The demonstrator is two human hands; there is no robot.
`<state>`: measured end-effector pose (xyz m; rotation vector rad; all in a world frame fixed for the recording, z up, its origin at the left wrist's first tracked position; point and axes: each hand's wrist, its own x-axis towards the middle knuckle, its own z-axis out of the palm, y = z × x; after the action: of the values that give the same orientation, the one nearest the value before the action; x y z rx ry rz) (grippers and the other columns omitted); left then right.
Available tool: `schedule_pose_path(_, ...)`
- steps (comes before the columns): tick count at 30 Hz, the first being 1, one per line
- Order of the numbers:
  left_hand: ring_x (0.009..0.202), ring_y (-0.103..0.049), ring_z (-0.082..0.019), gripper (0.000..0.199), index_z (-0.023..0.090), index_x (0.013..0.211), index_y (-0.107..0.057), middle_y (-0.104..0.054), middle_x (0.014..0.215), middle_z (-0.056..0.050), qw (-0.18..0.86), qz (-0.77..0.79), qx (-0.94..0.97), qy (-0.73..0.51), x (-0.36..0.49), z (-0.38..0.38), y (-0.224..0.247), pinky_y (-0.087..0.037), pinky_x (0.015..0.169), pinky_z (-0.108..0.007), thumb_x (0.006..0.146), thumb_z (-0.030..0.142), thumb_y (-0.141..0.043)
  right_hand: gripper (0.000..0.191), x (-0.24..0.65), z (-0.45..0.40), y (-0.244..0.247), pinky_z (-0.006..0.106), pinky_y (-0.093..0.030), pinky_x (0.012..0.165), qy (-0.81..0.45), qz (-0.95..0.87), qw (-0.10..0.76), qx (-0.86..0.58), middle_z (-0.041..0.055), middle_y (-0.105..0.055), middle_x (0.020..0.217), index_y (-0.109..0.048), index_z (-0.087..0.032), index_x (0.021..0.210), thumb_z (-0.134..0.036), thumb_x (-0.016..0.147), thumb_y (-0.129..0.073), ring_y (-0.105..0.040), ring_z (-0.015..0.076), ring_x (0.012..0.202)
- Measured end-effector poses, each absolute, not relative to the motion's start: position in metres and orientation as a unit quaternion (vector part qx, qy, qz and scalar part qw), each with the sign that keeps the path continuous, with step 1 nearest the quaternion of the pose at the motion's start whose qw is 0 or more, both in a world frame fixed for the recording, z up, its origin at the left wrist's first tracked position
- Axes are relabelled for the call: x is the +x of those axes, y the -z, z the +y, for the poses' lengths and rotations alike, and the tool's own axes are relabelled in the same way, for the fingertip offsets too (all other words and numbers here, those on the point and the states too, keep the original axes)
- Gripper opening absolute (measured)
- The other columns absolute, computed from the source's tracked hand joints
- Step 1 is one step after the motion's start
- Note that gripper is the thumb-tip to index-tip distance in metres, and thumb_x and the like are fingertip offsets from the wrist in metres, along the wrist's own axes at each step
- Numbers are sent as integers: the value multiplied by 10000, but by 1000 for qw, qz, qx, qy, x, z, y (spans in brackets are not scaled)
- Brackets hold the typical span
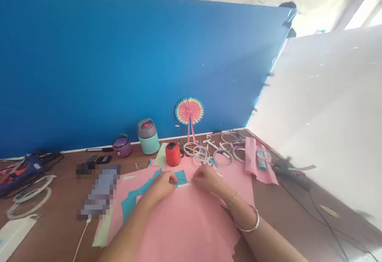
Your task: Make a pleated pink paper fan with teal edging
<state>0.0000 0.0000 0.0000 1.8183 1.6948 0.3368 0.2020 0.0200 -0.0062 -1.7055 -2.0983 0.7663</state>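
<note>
1. Head view, centre of the frame: my left hand [161, 185] and my right hand [207, 178] meet over a small blue paper piece [180, 177]. Both pinch it, the left at its left edge and the right at its right edge, fingers curled in around the paper.
2. The blue piece lies on a large pink sheet [185, 222], which fills the lower middle of the frame and covers a brown table [59, 222].
3. Under my left forearm, a longer blue paper strip [134, 198] runs down and to the left across the pink sheet.
4. Just above my hands stands an orange thread spool [173, 154], touching the pink sheet's far edge.
5. Right of the spool lies a cluster of white rings [221, 150], and beside them a folded pink cloth [253, 158].
6. In the middle of the frame a rainbow paper fan [189, 111] leans against the blue wall [119, 63].
7. Left of the spool stand a mint flask [148, 136] and a small purple pot [122, 146].
8. My right wrist carries a silver bangle [249, 222].
</note>
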Motion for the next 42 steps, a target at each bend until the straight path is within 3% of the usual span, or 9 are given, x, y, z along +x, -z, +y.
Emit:
schedule_pose_path(4, 859, -611, -203, 242, 195, 833, -655, -665, 905, -34, 305, 642, 692, -127, 0, -5, -6, -423, 675, -237, 637, 86, -564, 118, 197, 16, 8, 280, -393, 721, -234, -756, 174, -586, 76, -636, 860, -717, -155, 692, -163, 597, -647, -553, 203, 816)
schedule_pose_path(7, 917, -592, -229, 228, 204, 835, -651, -656, 940, -44, 295, 643, 695, -126, 3, -8, -11, -421, 728, -265, 630, 123, -593, 95, 195, 13, 8, 272, -401, 736, -238, -775, 180, -557, 69, -620, 824, -686, -150, 623, -95, 591, -615, -550, 203, 837)
schedule_pose_path(13, 914, -570, -236, 156, 218, 753, -629, -639, 871, -29, 287, 634, 708, -118, 8, -12, -18, -380, 853, -340, 643, 130, -561, 201, 197, 12, 8, 296, -406, 772, -219, -795, 198, -531, 69, -609, 867, -690, -161, 725, -58, 591, -581, -540, 213, 873)
schedule_pose_path(17, 956, -548, -234, 117, 212, 664, -594, -630, 874, -31, 295, 623, 714, -121, 9, -14, -20, -358, 882, -343, 655, 116, -528, 168, 196, 10, 8, 289, -405, 745, -224, -809, 197, -507, 71, -601, 826, -657, -155, 646, -34, 598, -550, -537, 207, 846)
schedule_pose_path(22, 908, -554, -221, 219, 210, 847, -604, -621, 948, -39, 327, 613, 704, -146, 8, -14, -22, -394, 749, -285, 648, 153, -533, 166, 196, 8, 4, 288, -399, 727, -248, -808, 238, -478, 57, -604, 790, -620, -156, 679, -32, 633, -519, -535, 183, 789)
schedule_pose_path(26, 741, -538, -192, 61, 195, 696, -568, -590, 779, -12, 376, 597, 690, -160, 5, -10, -19, -352, 599, -259, 682, 238, -527, 154, 199, 9, -1, 241, -364, 606, -344, -760, 260, -486, -7, -567, 674, -569, -176, 690, -48, 650, -495, -498, 130, 650)
schedule_pose_path(28, 668, -508, -169, 88, 191, 668, -549, -547, 698, 8, 409, 586, 679, -168, 4, -8, -18, -319, 553, -248, 694, 270, -520, 140, 201, 11, -3, 228, -352, 583, -390, -727, 295, -482, -26, -549, 666, -548, -182, 700, -60, 640, -513, -483, 116, 631)
schedule_pose_path(33, 607, -436, -129, 156, 179, 678, -549, -477, 645, 33, 484, 552, 651, -192, 3, -5, -19, -285, 536, -233, 688, 334, -544, 113, 206, 17, 0, 231, -350, 594, -471, -667, 358, -454, -35, -538, 661, -542, -184, 682, -120, 609, -598, -489, 110, 634)
schedule_pose_path(42, 560, -345, -107, 195, 163, 717, -635, -424, 577, 54, 531, 532, 631, -193, -3, -3, -25, -233, 538, -243, 651, 316, -534, 109, 212, 16, -7, 208, -288, 479, -562, -596, 338, -463, -48, -502, 592, -586, -181, 718, -187, 613, -612, -416, 82, 518)
